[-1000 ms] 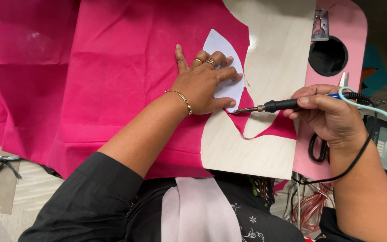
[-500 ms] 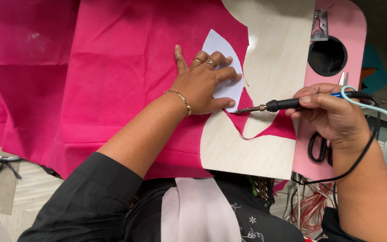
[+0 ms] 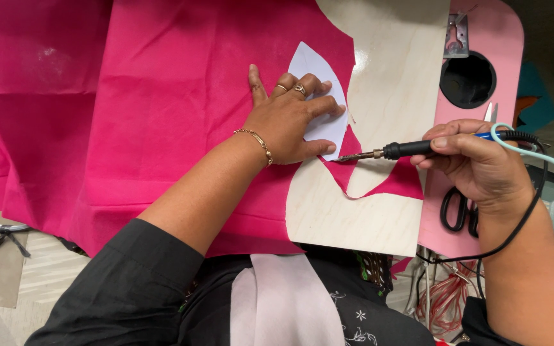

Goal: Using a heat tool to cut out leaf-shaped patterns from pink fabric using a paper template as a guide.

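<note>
The pink fabric (image 3: 129,109) was spread over a pale wooden board (image 3: 392,70), and a white paper template (image 3: 318,96) with a curved, pointed outline was pinned flat on it near the cloth's cut edge. Against the views of half a second and a second before, little had changed — the tip of the heated cutting pen (image 3: 386,152) had been held at the same spot by the template's lower corner, so the cut was judged to be creeping slowly along that curve. The left hand (image 3: 286,122) was pressed palm-down, fingers spread, on paper and cloth. The right hand (image 3: 476,160) was closed around the pen's dark handle, its cords trailing off. Black-handled scissors (image 3: 456,211) lay on the pink tabletop (image 3: 508,38) — smooth, with a round hole (image 3: 468,79).
</note>
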